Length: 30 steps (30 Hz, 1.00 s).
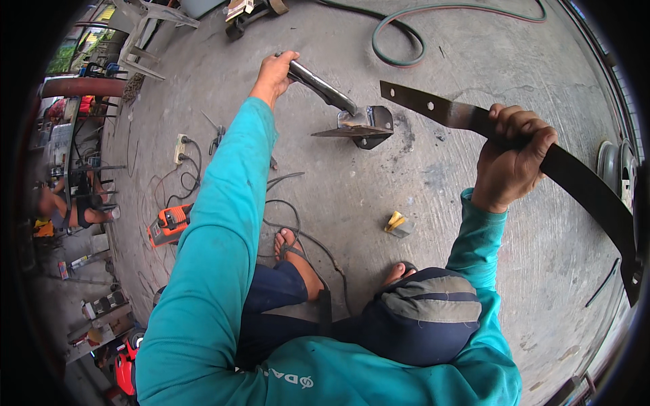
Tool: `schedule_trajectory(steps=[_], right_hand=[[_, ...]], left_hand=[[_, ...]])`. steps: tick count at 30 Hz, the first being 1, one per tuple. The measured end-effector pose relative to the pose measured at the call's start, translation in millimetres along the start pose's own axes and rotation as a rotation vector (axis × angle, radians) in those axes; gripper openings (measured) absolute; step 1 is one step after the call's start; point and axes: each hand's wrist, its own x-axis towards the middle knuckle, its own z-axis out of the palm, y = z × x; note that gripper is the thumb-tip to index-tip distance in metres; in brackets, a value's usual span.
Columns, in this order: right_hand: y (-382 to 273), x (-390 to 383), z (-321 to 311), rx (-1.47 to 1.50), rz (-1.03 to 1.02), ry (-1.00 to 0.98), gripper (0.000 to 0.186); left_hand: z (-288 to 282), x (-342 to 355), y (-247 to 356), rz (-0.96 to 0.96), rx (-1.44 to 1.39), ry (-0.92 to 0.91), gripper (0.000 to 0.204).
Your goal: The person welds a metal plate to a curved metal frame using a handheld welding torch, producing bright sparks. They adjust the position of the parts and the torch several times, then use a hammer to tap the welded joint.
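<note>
My left hand [273,76] is stretched far forward, its fingers wrapped round the upper end of a dark metal tube [318,84]. The tube slopes down to the right and meets an angled steel bracket [371,125] on the concrete floor; whether the two are joined I cannot tell. In my right hand [514,162], raised at the right, is a long curved flat steel bar [583,178]. Two holes show near the bar's far end, which points toward the bracket without touching it. The bar's other end curves down to the right edge of view.
By my feet lie black cables [321,250] and a small yellow-and-grey object [398,224]. An orange machine [169,224] and a power strip [180,149] are at left. Farther off are a hose [423,51], a chair [139,51], wheel rims [607,162] and another person [84,206].
</note>
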Motion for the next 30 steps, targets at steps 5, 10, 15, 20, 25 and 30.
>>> schedule_trajectory(steps=[5, 10, 15, 20, 25, 30], right_hand=[[45, -28, -16, -0.134, 0.153, -0.007, 0.039], [7, -13, -3, -0.151, 0.079, 0.004, 0.043], [26, -36, -2, -0.233, 0.092, -0.045, 0.041], [27, -30, -6, -0.113, 0.12, -0.003, 0.041], [9, -28, -6, -0.128, 0.034, -0.085, 0.042], [42, -39, -24, -0.1, 0.157, -0.019, 0.039]], left_hand=[[4, 4, 2, 0.014, 0.004, -0.015, 0.022], [-7, 0, -4, 0.014, 0.012, 0.001, 0.023], [-2, 7, -6, 0.012, -0.026, 0.023, 0.024], [-9, 10, -11, -0.001, -0.003, 0.073, 0.026], [-12, 4, -13, -0.002, -0.001, 0.086, 0.025], [-4, -4, -5, 0.032, 0.02, 0.043, 0.021]])
